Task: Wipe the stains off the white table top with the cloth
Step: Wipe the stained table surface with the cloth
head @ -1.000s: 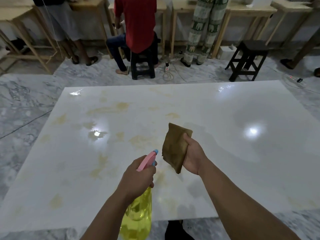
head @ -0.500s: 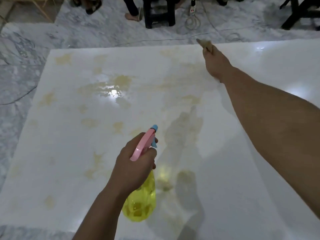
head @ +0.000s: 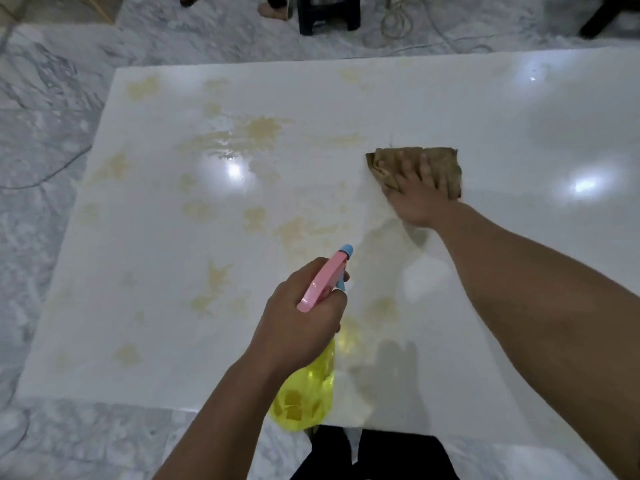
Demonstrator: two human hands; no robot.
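- So from the head cam I'm looking down at the white table top [head: 485, 109], glossy, with a couple of bright light reflections on it.
- The right hand [head: 417, 194] is flat on the cloth [head: 440, 161], fingers [head: 403, 168] spread out and pressing it onto the surface rather than gripping it. The cloth is a brownish folded rag sitting around the middle of the table, a bit right of centre.
- The stains [head: 263, 128] are yellowish blotches, scattered mostly over the left half. The biggest patch sits toward the far left-centre and looks wet (there's a light glare right next to it).
- More small blotches run down toward the near edge, and a faint smear lies just left of the cloth.
- The right half of the table looks pretty clean from here.
- The left hand [head: 301, 317] is curled tight around the neck of a spray bottle [head: 304, 400], held above the near edge of the table. Yellow see-through body, pink trigger head, little blue nozzle pointing out over the table.
- I can't tell whether the trigger is being squeezed, the fingers hide it.
- Past the far edge there's grey marble floor [head: 52, 133], a dark stool [head: 329, 13] and a coiled cable [head: 396, 22].
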